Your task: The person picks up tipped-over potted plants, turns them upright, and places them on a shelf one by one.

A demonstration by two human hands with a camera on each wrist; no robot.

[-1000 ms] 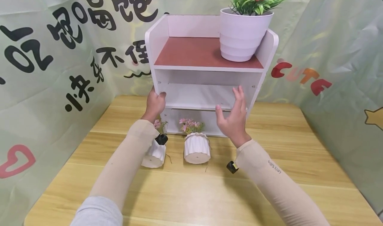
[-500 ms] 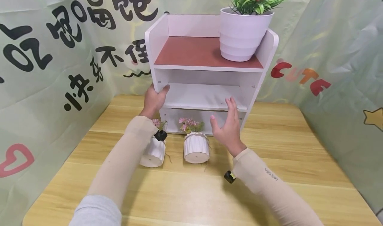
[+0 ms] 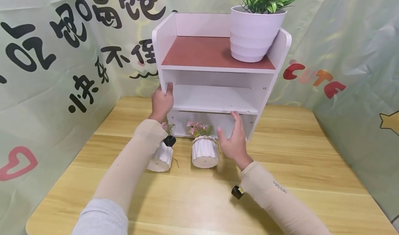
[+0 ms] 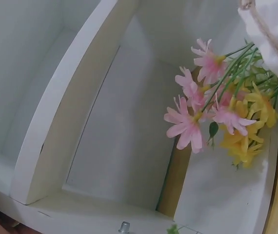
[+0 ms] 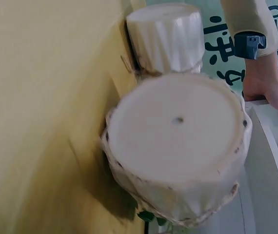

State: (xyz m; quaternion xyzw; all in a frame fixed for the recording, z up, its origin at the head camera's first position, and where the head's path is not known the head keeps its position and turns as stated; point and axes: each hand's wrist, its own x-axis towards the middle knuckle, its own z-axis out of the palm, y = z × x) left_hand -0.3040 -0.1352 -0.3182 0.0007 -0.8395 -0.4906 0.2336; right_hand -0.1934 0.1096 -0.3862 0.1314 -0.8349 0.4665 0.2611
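Note:
My left hand [image 3: 162, 103] grips the left side panel of a small white shelf unit [image 3: 215, 100], its thumb on the inner side. Just in front of the shelf, two small white flower pots lie on their sides, bases toward me. My right hand [image 3: 233, 143] is beside the right flower pot [image 3: 205, 153], fingers extended, holding nothing. The left flower pot [image 3: 160, 159] is partly behind my left forearm. In the right wrist view, the round base of the nearer pot [image 5: 178, 146] fills the middle. Pink flowers [image 4: 185, 126] point into the bottom compartment in the left wrist view.
A large white pot [image 3: 255, 37] with a red-flowered plant stands at the right of the shelf's red-brown top [image 3: 196, 53]. The wooden table [image 3: 193, 200] carries everything. Printed cloth [image 3: 37, 100] surrounds it at the back and sides.
My right hand has moved down and slightly left, from in front of the middle shelf to beside the right flower pot. My left hand stays on the side panel. The pots have not moved.

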